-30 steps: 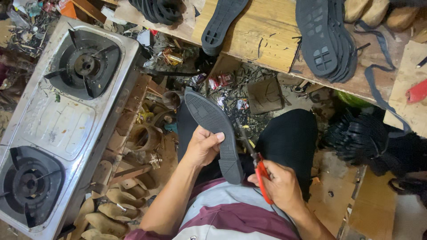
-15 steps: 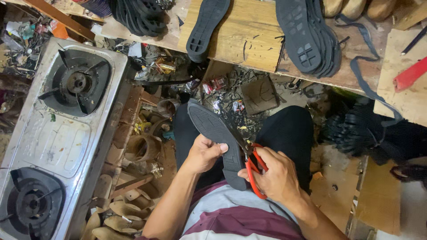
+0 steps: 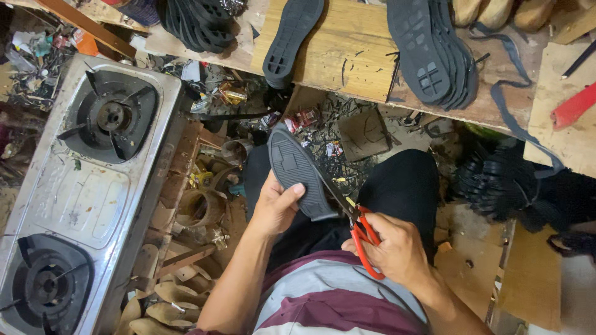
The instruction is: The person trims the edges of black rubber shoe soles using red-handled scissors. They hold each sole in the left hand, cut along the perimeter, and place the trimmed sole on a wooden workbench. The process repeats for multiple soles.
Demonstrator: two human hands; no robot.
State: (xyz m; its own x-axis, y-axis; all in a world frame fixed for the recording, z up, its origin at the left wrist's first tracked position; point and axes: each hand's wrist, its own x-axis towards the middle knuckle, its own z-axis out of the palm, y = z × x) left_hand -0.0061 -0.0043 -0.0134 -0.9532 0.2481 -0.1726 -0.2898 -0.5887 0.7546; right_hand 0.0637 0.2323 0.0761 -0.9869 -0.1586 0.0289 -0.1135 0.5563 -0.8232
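Pretty cramped workshop corner here: a worn, scratched wooden plank bench (image 3: 347, 56) is running across the top, and the floor under it is buried in scraps and litter. Someone is sitting with dark trousers and a striped maroon-and-grey shirt.

The left hand (image 3: 276, 205) is pinching a dark grey rubber shoe sole (image 3: 298, 170) with a ribbed tread pattern, thumb lying on the tread side, fingers wrapping behind. The sole is sitting over the lap, tilting up and away from that grip toward the bench. Just to the right of that grip, the right hand (image 3: 394, 251) is closing around red-handled scissors (image 3: 363, 239), fingers through the loops, and the blades are meeting the sole's edge; can't tell how far apart the blades are.

Well off to the left of both hands, a dented stainless steel two-burner gas stove (image 3: 81, 198) is sitting with black burner grates. Beyond the grip, on the bench, a single black moulded sole (image 3: 292, 40) is lying flat, and a fanned stack of black soles (image 3: 434, 53) is lying further right. A heap of pale wooden shoe lasts (image 3: 167, 304) is piling up below the left elbow.
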